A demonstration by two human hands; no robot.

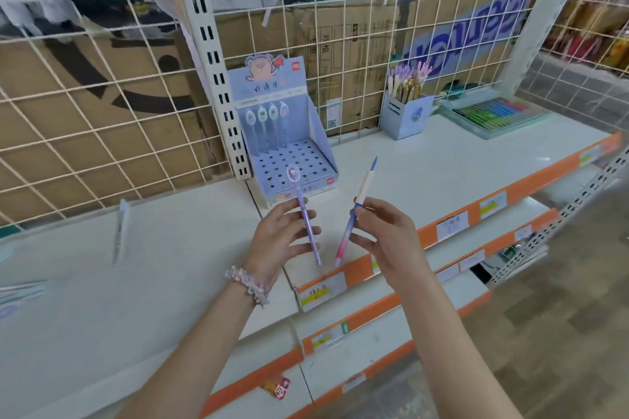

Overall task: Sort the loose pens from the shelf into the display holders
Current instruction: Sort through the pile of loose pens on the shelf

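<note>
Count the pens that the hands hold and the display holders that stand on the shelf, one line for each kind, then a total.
Pens held in hands: 2, a purple pen in the left hand and a pink-blue pen in the right hand
Display holders on the shelf: 2, a perforated display box and a pen cup
Total: 4
</note>
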